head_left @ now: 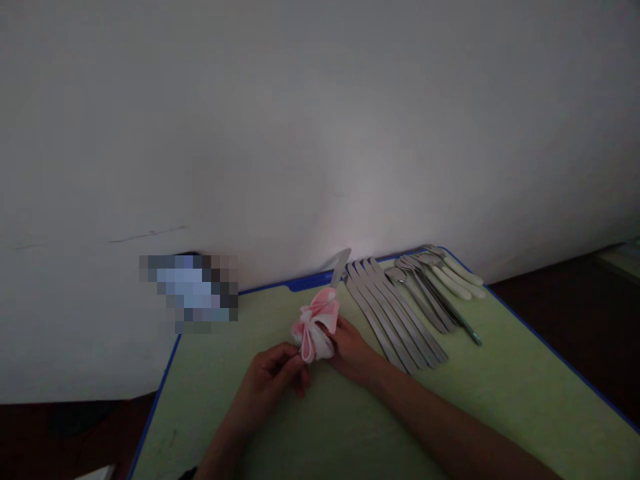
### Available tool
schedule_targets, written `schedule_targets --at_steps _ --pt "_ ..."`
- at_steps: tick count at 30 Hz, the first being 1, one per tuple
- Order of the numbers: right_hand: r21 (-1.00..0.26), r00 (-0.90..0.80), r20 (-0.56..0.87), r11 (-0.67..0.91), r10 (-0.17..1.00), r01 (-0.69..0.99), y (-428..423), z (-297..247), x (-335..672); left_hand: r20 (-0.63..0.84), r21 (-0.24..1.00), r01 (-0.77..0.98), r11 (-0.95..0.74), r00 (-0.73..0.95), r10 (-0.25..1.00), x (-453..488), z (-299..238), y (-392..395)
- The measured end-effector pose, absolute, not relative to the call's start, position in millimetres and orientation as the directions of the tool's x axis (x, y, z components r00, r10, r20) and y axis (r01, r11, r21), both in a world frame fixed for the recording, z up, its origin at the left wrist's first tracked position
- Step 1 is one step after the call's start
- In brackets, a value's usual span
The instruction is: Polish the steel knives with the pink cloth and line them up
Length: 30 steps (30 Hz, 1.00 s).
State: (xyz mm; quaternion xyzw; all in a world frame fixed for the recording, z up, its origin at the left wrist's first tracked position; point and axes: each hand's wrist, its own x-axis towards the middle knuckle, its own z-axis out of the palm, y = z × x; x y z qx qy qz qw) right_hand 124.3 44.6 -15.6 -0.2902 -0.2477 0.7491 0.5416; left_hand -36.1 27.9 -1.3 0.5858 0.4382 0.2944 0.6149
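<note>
A table knife [341, 268] points up and away from me, its blade showing past a bunched pink and white cloth [320, 327]. My right hand [350, 347] is closed around the cloth, which wraps the middle of the knife. My left hand [275, 373] pinches at the lower end, where the knife's handle seems to be; the fingers and cloth hide most of it. To the right of my hands lies a row of several similar table knives [395, 313], side by side on the green table [500, 400].
Beyond the knives lie several spoons [420, 293] and forks with white handles [457, 273]. A dark green handle [470, 330] sticks out among the spoons. A blurred-out screen-like object [193, 290] stands at the table's far left corner. A pale wall [300, 133] borders the far edge.
</note>
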Motion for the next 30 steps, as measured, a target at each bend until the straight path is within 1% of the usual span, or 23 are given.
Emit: schedule_targets --at_steps 4,10,13,16,18,20,24,30 --pt "-0.713 -0.29 -0.175 -0.324 0.941 -0.622 43.6 -16.2 124.3 -0.208 0.977 0.144 0.16 0.442 0.873 -35.2 -3.8 28.5" --pt "-0.782 -0.319 -0.165 -0.321 0.933 -0.535 41.0 -17.5 126.2 -0.228 0.968 0.196 0.157 0.425 0.876 -34.6 2.4 27.4" --pt "-0.803 -0.314 -0.15 -0.301 0.938 -0.515 40.5 -16.6 126.0 -0.183 0.98 0.152 0.125 0.477 0.86 -37.1 4.6 26.5" --pt "-0.795 -0.272 -0.134 -0.267 0.953 -0.544 42.0 -19.3 124.7 -0.164 0.986 0.101 0.13 0.512 0.843 -37.4 2.4 26.2" --pt "-0.789 -0.235 -0.142 -0.253 0.962 -0.56 43.4 -22.4 123.7 -0.198 0.979 0.131 0.154 0.467 0.861 -35.0 -0.1 26.1" --pt "-0.795 -0.239 -0.153 -0.263 0.959 -0.547 44.3 -24.3 123.3 -0.227 0.97 0.178 0.168 0.398 0.889 -31.3 -2.1 25.7" --pt "-0.826 -0.281 -0.123 -0.255 0.952 -0.502 44.0 -21.9 125.1 -0.217 0.959 0.244 0.142 0.313 0.925 -24.3 -2.3 23.6" --pt "-0.881 -0.29 -0.085 -0.208 0.953 -0.426 42.7 -16.9 128.9 -0.204 0.952 0.275 0.135 0.243 0.948 -18.5 -0.7 19.5"
